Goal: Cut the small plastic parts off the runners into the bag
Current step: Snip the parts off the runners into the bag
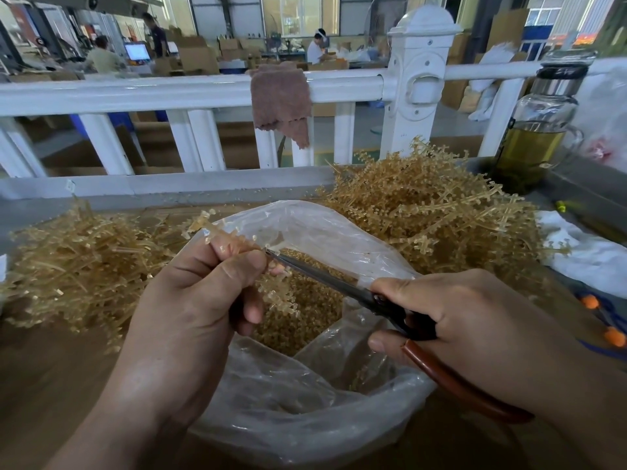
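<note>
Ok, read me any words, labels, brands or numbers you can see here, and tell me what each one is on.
None can be read.
Monitor far back: screen lit, content too small and blurred.
White bag with red print at the right edge: blurred, unreadable.
Glass bottle, scissors, clear bag: no lettering visible.

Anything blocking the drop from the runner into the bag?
Nothing visible. The left hand holds the runner right over the bag's open mouth; the scissors in the right hand meet it there.
</note>
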